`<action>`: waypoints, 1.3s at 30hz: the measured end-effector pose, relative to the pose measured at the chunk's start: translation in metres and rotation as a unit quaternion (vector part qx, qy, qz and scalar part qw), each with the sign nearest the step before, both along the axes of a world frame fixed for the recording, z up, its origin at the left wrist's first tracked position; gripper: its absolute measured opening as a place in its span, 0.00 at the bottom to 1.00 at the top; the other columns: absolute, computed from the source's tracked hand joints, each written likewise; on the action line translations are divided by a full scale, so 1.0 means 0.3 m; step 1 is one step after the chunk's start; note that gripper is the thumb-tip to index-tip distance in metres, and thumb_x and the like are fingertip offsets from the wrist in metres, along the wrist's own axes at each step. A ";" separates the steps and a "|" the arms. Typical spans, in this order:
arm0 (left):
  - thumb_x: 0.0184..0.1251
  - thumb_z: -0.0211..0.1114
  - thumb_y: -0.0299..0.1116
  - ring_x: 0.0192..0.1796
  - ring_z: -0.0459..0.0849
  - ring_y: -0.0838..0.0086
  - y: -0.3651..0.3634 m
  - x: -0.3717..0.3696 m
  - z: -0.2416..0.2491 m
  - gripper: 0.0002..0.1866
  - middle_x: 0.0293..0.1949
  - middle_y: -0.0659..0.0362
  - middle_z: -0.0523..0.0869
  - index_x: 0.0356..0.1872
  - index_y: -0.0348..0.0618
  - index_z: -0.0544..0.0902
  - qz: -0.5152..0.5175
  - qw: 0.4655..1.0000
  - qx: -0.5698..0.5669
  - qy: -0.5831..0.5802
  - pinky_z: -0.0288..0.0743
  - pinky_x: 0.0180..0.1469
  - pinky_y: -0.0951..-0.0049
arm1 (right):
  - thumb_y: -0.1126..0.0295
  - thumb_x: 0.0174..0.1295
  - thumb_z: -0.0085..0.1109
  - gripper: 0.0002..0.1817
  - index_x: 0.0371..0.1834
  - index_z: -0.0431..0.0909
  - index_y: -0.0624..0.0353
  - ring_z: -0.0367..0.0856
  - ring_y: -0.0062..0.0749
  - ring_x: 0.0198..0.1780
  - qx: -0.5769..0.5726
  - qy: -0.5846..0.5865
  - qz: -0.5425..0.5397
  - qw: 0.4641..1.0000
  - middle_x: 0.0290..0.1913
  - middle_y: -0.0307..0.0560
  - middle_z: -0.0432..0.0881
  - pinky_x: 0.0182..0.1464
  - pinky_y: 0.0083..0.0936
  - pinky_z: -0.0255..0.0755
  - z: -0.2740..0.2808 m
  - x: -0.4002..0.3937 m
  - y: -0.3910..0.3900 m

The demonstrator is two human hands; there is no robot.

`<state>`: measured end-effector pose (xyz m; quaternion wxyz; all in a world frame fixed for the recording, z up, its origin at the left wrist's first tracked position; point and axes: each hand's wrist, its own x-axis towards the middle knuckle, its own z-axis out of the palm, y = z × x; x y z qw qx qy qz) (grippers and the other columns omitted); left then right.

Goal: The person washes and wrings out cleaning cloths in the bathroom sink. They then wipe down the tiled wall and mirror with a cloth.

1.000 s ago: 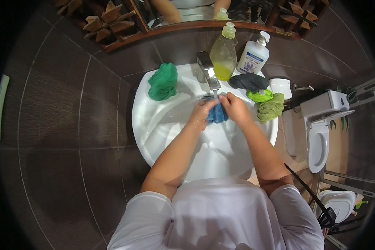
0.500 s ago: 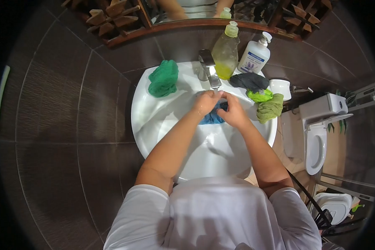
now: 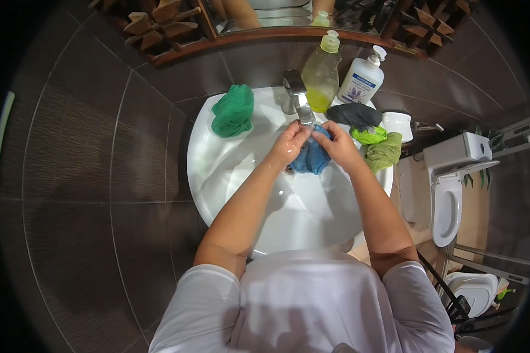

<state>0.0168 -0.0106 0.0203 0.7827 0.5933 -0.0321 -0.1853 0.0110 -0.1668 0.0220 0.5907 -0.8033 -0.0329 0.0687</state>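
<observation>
Both hands pinch a wet blue cloth (image 3: 311, 157) in the basin of the white sink (image 3: 218, 185), just under the faucet (image 3: 299, 97). My left hand (image 3: 290, 143) is closed on the cloth's left upper edge, its thumb and fingers together. On the other side my right hand (image 3: 338, 145) grips the right upper edge, thumb toward the middle. The cloth hangs crumpled below the fingers, partly covering the drain. Water glistens on the left hand and the basin floor.
A green mesh cloth (image 3: 232, 110) lies on the sink's left rim. Behind the faucet stand a yellow dish soap bottle (image 3: 321, 76) and a hand soap pump bottle (image 3: 361, 79). A dark cloth (image 3: 354, 115), bright green packet (image 3: 368, 136) and olive cloth (image 3: 384, 152) crowd the right rim.
The blue cloth has been lifted and spread between the hands, showing more of itself. My hands have moved slightly apart, the right one a little to the right.
</observation>
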 end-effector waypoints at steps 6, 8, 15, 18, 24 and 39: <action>0.61 0.55 0.24 0.44 0.74 0.81 0.044 0.014 -0.157 0.10 0.40 0.62 0.77 0.43 0.40 0.72 -0.027 0.994 0.032 -0.105 0.66 0.48 0.78 | 0.66 0.51 0.61 0.13 0.35 0.70 0.59 0.72 0.29 0.31 -0.040 -0.058 0.002 0.998 0.29 0.45 0.75 0.36 0.23 0.67 0.045 -0.014 0.030; 0.60 0.56 0.24 0.44 0.74 0.80 0.054 0.007 -0.148 0.11 0.40 0.62 0.77 0.44 0.39 0.72 -0.036 0.995 -0.009 -0.089 0.66 0.49 0.78 | 0.67 0.52 0.58 0.12 0.37 0.71 0.60 0.76 0.34 0.32 -0.155 -0.027 0.091 0.983 0.28 0.49 0.77 0.36 0.27 0.69 0.036 -0.011 0.029; 0.52 0.61 0.27 0.39 0.77 0.74 0.077 0.003 -0.212 0.14 0.37 0.57 0.80 0.42 0.37 0.76 -0.012 0.979 0.194 -0.052 0.70 0.45 0.75 | 0.63 0.52 0.59 0.16 0.40 0.72 0.61 0.77 0.38 0.33 -0.080 0.008 0.011 0.997 0.30 0.51 0.78 0.38 0.30 0.70 0.058 -0.009 0.040; 0.53 0.62 0.30 0.39 0.78 0.73 0.069 0.029 -0.208 0.13 0.36 0.56 0.81 0.40 0.38 0.78 -0.030 0.982 0.116 -0.145 0.70 0.44 0.74 | 0.65 0.54 0.57 0.12 0.36 0.75 0.61 0.76 0.36 0.31 -0.194 0.057 0.125 0.971 0.30 0.50 0.77 0.36 0.29 0.69 0.052 -0.012 0.048; 0.54 0.64 0.34 0.34 0.78 0.73 0.122 0.026 -0.216 0.15 0.34 0.56 0.82 0.41 0.35 0.77 -0.008 0.940 0.315 -0.130 0.71 0.41 0.75 | 0.66 0.54 0.57 0.12 0.39 0.74 0.61 0.74 0.32 0.33 -0.081 -0.043 0.020 0.996 0.34 0.47 0.75 0.36 0.28 0.69 0.034 -0.005 -0.006; 0.60 0.58 0.37 0.43 0.74 0.76 0.082 -0.040 -0.154 0.12 0.42 0.60 0.78 0.42 0.42 0.74 0.035 0.990 0.097 0.091 0.65 0.46 0.75 | 0.70 0.52 0.54 0.09 0.38 0.74 0.56 0.78 0.40 0.35 -0.171 -0.049 -0.009 0.984 0.33 0.47 0.79 0.36 0.29 0.71 0.252 -0.129 0.065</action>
